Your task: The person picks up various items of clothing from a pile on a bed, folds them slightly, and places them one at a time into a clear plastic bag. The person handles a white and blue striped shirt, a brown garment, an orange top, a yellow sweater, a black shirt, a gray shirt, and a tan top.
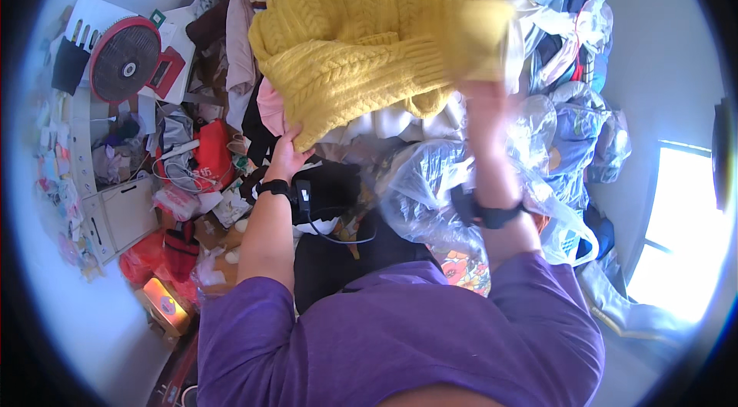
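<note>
A yellow cable-knit sweater [346, 46] spreads across the upper middle of the view, over other clothes. My left hand [287, 156] pinches its lower left corner. At the garment's right side, my right hand [486, 103] meets a blurred yellow part of the knit. That hand's fingers are hidden and smeared by motion, so their grip does not show. Just beneath the sweater lie white cloth [384, 124] and a pink piece of clothing [270, 106]. A clear plastic bag [419, 188] sits below, close to my right forearm.
A red-rimmed fan [127, 59] stands at the left, above a cluttered white cabinet [127, 211]. Red bags [214, 153] and loose items crowd the left side. Piled clothes and plastic bags [576, 122] line the right, near a bright window [676, 230].
</note>
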`<state>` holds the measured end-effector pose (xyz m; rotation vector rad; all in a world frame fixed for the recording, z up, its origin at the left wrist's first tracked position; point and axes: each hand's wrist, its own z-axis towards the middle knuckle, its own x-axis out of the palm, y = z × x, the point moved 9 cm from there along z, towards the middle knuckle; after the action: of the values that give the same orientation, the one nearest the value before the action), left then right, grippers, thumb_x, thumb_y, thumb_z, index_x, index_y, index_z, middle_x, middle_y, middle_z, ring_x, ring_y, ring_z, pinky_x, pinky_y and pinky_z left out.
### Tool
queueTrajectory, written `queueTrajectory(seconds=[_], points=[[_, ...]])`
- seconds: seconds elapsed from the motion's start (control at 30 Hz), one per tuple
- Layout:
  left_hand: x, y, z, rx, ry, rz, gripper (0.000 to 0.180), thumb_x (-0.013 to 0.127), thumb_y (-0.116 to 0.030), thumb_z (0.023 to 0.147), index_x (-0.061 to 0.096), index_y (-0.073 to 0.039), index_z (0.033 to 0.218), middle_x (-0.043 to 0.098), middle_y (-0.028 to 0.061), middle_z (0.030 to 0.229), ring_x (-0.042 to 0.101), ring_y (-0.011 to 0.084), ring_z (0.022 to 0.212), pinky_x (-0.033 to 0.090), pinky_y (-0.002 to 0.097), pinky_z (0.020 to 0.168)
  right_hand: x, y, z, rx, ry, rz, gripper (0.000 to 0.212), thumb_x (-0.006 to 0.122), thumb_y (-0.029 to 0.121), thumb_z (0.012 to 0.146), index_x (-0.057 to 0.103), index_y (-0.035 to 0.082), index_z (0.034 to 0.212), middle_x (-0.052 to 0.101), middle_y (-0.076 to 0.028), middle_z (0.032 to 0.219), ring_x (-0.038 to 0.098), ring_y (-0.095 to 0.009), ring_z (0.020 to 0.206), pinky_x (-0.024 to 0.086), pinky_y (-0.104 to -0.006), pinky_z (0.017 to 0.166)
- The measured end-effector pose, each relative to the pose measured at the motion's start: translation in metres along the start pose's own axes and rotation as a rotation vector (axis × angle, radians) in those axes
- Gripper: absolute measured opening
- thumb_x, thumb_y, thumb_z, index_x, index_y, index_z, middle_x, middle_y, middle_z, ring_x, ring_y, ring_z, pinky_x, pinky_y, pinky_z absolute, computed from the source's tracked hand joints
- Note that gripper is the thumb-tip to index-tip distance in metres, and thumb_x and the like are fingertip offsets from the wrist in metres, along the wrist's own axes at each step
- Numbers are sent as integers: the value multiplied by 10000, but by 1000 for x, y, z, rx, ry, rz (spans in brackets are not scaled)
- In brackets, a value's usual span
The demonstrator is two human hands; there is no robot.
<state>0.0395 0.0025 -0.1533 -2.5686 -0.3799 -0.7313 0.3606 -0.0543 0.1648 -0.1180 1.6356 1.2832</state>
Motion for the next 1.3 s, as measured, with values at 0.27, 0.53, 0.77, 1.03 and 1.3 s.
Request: queueTrajectory(seconds=[0.27, 0.53, 0.77, 1.03, 1.3], points=[[10, -37, -30, 247, 37, -11, 298, 478, -67, 800, 480, 22, 1085, 567, 132, 1034, 571, 247, 931, 465, 364, 815, 84, -78, 38, -47, 41, 109, 423, 637, 149, 730, 498, 8, 1104, 528, -191, 1083, 496, -327, 1022, 392, -365, 885], [3, -39, -53, 328, -28, 158, 295, 493, 6, 740, 485, 45, 1032, 574, 130, 995, 583, 242, 893, 480, 334, 773, 112, -249, 61, 741, 208, 699, 682, 751, 287, 626, 459, -10, 1167, 556, -144, 1049, 535, -228, 977, 407, -322, 835], [9, -52, -152, 267, 40, 140, 586, 474, 26, 723, 290, -57, 1274, 542, 150, 1044, 605, 269, 787, 497, 390, 503, 8, -158, 53, 302, 308, -72, 325, 670, 206, 692, 609, -27, 911, 623, -75, 809, 604, -220, 663, 480, -305, 620], [10, -150, -90, 381, -37, -148, 293, 418, -280, 888, 520, -54, 1044, 603, 118, 962, 603, 244, 821, 519, 353, 659, 78, -120, 126, 723, 401, 1335, 308, 558, 206, 791, 519, 38, 1045, 570, -118, 964, 571, -250, 874, 489, -402, 746], [-55, -123, -24, 271, -388, 494, 782, 671, -346, 712, 220, -80, 1292, 312, 143, 1330, 287, 309, 1228, 259, 567, 921, 128, -145, 145, 412, 348, 524, 838, 703, 208, 703, 166, 41, 1325, 482, -156, 1153, 400, -282, 1154, 291, -424, 962]])
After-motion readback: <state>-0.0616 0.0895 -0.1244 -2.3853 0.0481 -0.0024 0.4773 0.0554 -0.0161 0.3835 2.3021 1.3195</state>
